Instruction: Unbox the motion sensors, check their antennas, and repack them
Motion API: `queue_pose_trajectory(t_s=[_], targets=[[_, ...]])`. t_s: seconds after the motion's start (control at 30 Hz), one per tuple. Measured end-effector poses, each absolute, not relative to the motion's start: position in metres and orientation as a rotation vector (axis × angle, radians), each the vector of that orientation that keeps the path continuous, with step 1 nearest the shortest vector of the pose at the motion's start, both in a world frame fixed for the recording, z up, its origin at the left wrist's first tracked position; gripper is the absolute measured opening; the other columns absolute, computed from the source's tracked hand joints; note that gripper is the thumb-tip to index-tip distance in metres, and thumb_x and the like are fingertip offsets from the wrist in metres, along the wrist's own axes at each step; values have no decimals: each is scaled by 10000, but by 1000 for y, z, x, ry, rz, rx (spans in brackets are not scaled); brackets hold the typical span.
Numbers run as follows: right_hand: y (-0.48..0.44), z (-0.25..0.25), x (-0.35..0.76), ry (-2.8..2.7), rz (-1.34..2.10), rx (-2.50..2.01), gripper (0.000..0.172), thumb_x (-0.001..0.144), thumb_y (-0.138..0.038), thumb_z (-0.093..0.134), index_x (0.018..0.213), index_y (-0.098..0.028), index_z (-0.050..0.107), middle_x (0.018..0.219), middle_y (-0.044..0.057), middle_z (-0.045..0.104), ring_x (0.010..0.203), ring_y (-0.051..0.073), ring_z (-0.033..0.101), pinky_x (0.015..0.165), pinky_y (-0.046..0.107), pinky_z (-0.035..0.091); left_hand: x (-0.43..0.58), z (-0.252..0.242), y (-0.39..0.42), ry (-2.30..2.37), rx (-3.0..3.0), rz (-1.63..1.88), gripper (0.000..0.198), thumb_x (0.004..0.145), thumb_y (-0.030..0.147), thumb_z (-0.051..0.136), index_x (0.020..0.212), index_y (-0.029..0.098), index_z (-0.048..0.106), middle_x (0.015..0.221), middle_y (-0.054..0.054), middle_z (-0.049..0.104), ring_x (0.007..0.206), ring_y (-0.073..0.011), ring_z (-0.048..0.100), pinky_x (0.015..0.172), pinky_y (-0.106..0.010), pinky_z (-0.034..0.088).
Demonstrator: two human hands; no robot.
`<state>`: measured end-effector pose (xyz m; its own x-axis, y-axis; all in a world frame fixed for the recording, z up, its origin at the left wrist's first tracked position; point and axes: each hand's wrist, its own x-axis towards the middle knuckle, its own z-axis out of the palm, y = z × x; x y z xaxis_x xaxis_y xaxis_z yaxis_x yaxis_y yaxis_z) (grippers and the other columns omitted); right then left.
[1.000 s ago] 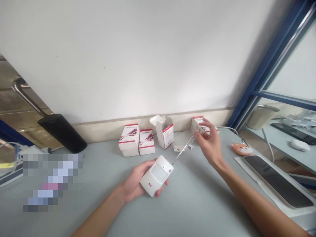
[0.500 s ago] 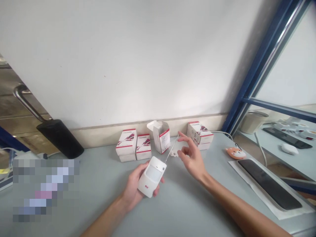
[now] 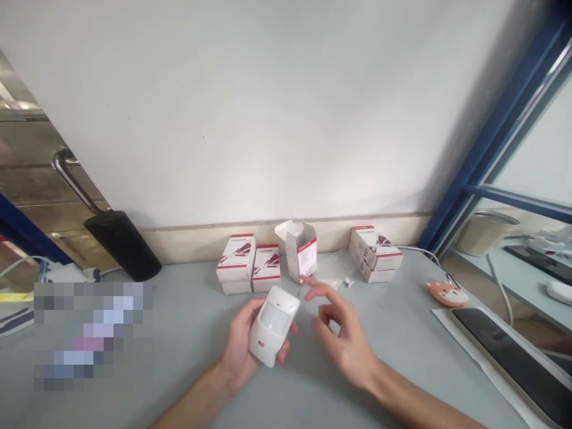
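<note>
A white detector [image 3: 273, 326] with a pale window and a small red mark lies tilted in my left hand [image 3: 241, 348], whose fingers wrap round its sides. A short piece of thin metal antenna [image 3: 300, 290] sticks out of its upper right corner. The tip of my right index finger is at the antenna's end. The other fingers of my right hand [image 3: 344, 333] are curled but apart, with nothing seen between them. Behind the detector stands an open white and red box [image 3: 301, 256] with its flaps up.
Closed boxes stand left [image 3: 236, 262] and right [image 3: 375, 253] of the open one. Small white parts [image 3: 347, 281] lie on the grey table [image 3: 187, 310]. An orange case [image 3: 448, 293] and a dark phone-like device [image 3: 504, 357] are at right, a black cylinder [image 3: 125, 245] at left.
The antenna, long before, now shows only a short end. My right index finger has moved down with its tip toward the detector. The whole view has shifted a little.
</note>
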<state>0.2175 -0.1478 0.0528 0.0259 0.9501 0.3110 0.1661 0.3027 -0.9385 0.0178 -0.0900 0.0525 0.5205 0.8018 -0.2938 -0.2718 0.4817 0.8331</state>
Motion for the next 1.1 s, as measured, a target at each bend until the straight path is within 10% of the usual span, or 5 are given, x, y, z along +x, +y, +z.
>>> queue_pose_trajectory(t_s=[0.3, 0.5, 1.1], targets=[[-133, 57, 240, -1823, 553, -1330, 369, 938, -165, 517, 1259, -324, 604, 1463, 44, 667, 610, 148, 613, 647, 367, 550, 25, 62, -93, 664, 723, 785, 416, 1002, 440, 495, 1083, 91, 706, 906, -174, 771, 562, -232, 660, 597, -359, 495], [-107, 40, 266, -1863, -138, -1637, 295, 1018, -329, 537, 1293, -286, 634, 1421, 91, 675, 1270, 360, 623, 996, 542, 539, 28, 59, -99, 618, 714, 798, 395, 978, 417, 550, 1189, 102, 660, 953, -186, 781, 641, -254, 697, 665, -368, 505], [-107, 55, 284, -1176, -300, -1219, 213, 1037, -425, 557, 1095, -234, 633, 982, 72, 685, 829, 221, 698, 783, 394, 569, 23, 57, -94, 563, 766, 851, 349, 956, 393, 567, 1189, 137, 607, 962, -150, 771, 641, -249, 700, 665, -363, 498]])
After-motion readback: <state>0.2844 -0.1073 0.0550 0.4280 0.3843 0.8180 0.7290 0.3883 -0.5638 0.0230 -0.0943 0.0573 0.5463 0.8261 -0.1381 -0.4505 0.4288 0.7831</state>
